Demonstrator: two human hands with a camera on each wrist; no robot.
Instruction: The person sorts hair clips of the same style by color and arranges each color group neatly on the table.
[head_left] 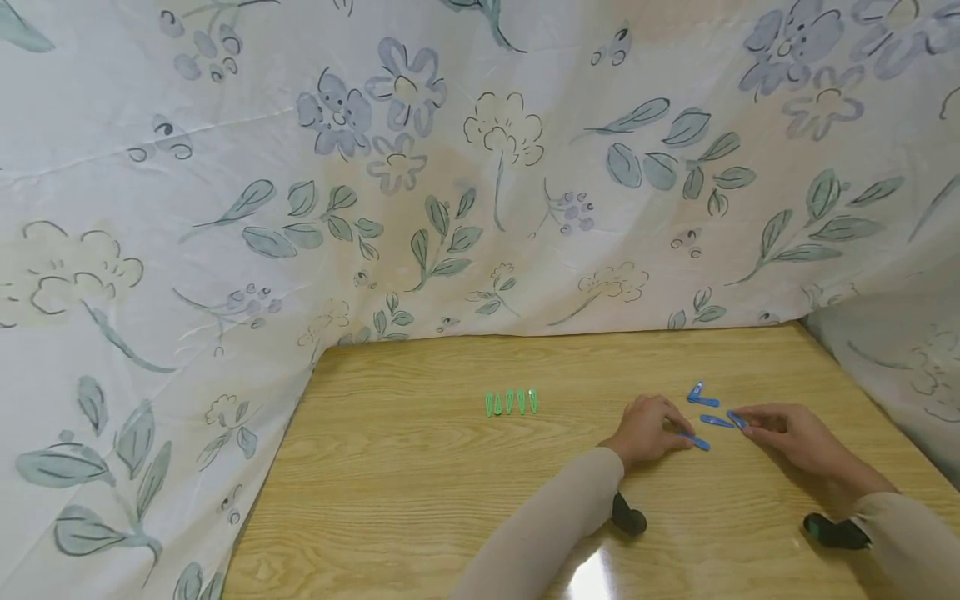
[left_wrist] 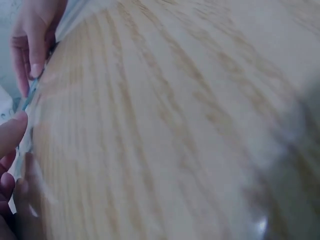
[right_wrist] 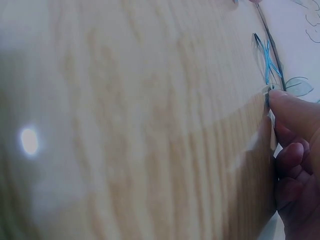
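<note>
In the head view my left hand (head_left: 647,429) pinches one end of a blue hair clip (head_left: 699,442) low over the wooden table. My right hand (head_left: 798,433) holds another blue hair clip (head_left: 737,419) between thumb and forefinger. Between the hands lies a loose blue hair clip (head_left: 716,421). Just behind it, two more touch in a V, the nearer blue clip (head_left: 705,402) lying flat. The right wrist view shows my right thumb and fingers (right_wrist: 295,112) close together at the clip. The left wrist view catches both hands at its left edge.
Several green hair clips (head_left: 509,402) stand in a row left of my hands on the wooden table (head_left: 390,475). A flowered cloth (head_left: 450,208) hangs along the back and left of the table. Dark wrist devices (head_left: 628,518) sit under both sleeves.
</note>
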